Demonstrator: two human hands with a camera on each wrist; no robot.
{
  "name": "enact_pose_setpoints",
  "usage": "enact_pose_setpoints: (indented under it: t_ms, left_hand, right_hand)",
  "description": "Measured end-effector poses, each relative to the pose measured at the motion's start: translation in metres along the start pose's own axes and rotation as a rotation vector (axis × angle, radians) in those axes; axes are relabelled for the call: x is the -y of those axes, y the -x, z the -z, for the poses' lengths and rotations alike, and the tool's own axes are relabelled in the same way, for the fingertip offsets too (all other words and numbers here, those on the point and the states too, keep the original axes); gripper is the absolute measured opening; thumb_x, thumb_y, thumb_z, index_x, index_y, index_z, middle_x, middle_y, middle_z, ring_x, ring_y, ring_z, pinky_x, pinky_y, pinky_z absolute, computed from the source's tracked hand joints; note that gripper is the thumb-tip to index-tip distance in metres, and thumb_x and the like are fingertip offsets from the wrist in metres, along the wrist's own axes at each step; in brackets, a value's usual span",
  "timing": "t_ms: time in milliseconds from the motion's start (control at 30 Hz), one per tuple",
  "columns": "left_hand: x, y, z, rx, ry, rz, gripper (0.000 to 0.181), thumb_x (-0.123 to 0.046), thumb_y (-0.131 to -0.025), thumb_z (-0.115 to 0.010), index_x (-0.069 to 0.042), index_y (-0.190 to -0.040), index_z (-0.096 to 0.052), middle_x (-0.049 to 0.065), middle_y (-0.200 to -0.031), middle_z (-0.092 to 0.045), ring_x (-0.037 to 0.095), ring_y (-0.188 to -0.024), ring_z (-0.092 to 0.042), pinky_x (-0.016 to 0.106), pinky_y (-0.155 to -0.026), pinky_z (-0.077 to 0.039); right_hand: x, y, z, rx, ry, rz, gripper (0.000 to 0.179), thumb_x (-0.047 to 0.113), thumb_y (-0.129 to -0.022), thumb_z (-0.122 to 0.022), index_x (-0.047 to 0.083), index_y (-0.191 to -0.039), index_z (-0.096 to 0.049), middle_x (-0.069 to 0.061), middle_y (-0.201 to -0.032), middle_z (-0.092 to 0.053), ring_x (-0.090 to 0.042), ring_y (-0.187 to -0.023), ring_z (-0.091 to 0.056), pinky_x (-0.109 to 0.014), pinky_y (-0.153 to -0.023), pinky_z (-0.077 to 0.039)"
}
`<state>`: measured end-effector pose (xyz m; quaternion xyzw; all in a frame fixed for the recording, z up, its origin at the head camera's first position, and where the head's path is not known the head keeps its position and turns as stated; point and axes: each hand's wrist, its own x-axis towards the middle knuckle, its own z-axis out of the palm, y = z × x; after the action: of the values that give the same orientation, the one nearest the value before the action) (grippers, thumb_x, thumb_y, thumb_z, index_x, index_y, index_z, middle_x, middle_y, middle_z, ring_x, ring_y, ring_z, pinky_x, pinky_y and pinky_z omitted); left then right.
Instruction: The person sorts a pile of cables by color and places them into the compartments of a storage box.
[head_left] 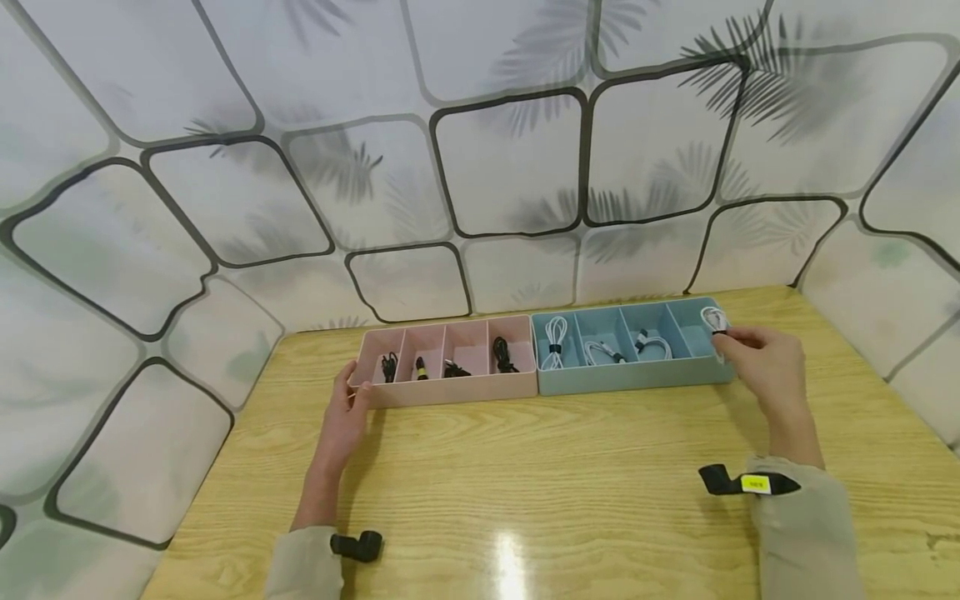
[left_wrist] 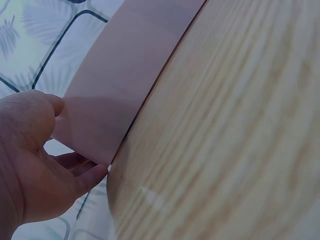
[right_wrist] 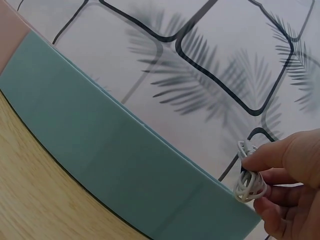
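My right hand (head_left: 768, 371) pinches a coiled white cable (head_left: 714, 318) with a dark tie between thumb and fingers. The cable hangs over the right end compartment of a blue divided box (head_left: 637, 375), by its rim. In the right wrist view, the coiled white cable (right_wrist: 250, 185) shows in front of the box's upper corner. My left hand (head_left: 345, 417) grips the left end of a pink divided box (head_left: 450, 392), thumb at the front and fingers around the end. The left wrist view shows that hand (left_wrist: 45, 160) at the pink box's (left_wrist: 120, 75) corner.
Both boxes stand end to end on a wooden table (head_left: 450, 483) by a patterned wall covering (head_left: 510, 167). A black cable (head_left: 502, 354) and other small dark bundled cables lie in the pink compartments. White cables, one a tied coil (head_left: 555, 342), lie in the other blue compartments.
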<state>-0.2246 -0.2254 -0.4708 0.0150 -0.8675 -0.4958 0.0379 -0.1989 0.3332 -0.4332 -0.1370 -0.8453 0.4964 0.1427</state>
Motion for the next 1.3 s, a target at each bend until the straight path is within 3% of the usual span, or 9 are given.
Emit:
enact_pose_setpoints:
  t_ms: [267,467,600,933,1300]
  left_hand:
    - [0.002,-0.001,-0.001,-0.007,-0.001,-0.004,0.058,-0.031,-0.109,-0.037,-0.01,-0.158,-0.017,0.03,-0.134,-0.046,0.043,-0.129,-0.045,0.054,-0.104,-0.038]
    - [0.003,-0.002,-0.001,-0.011,0.0,-0.009,0.057,-0.029,-0.109,-0.038,-0.011,-0.158,-0.018,0.03,-0.135,-0.046,0.043,-0.129,-0.046,0.053,-0.103,-0.038]
    - [0.003,-0.002,-0.001,-0.013,-0.003,-0.006,0.057,-0.031,-0.109,-0.038,-0.012,-0.159,-0.018,0.029,-0.136,-0.046,0.042,-0.129,-0.046,0.053,-0.103,-0.038]
    - [0.003,-0.001,0.0,-0.002,0.0,0.002,0.058,-0.033,-0.109,-0.037,-0.014,-0.159,-0.016,0.028,-0.139,-0.044,0.042,-0.131,-0.044,0.054,-0.104,-0.038]
    - [0.003,0.0,0.0,0.003,-0.005,-0.004,0.058,-0.034,-0.109,-0.037,-0.013,-0.159,-0.015,0.03,-0.137,-0.044,0.043,-0.131,-0.044,0.054,-0.105,-0.038]
  right_hand:
    - [-0.003,-0.006,-0.001,-0.018,-0.039,-0.05,0.043,0.032,-0.094,-0.067,-0.003,-0.12,-0.065,0.026,-0.069,-0.057,-0.001,-0.06,-0.056,-0.02,-0.051,-0.047]
    - [-0.003,-0.009,-0.002,-0.025,-0.204,-0.072,0.003,0.02,-0.092,-0.07,0.021,-0.092,-0.067,0.021,-0.065,-0.062,-0.005,-0.051,-0.059,-0.02,-0.048,-0.051]
    - [-0.002,-0.01,-0.002,-0.021,-0.288,-0.087,0.018,0.015,-0.091,-0.071,0.029,-0.081,-0.066,0.019,-0.066,-0.064,-0.004,-0.05,-0.061,-0.02,-0.049,-0.053]
    - [-0.002,-0.012,-0.003,-0.016,-0.355,-0.103,0.02,0.013,-0.091,-0.071,0.029,-0.079,-0.068,0.017,-0.068,-0.066,-0.005,-0.051,-0.063,-0.021,-0.049,-0.054]
    - [-0.002,-0.011,-0.004,-0.017,-0.597,-0.141,0.018,0.006,-0.088,-0.074,0.02,-0.076,-0.072,0.007,-0.067,-0.069,-0.008,-0.051,-0.066,-0.023,-0.048,-0.054]
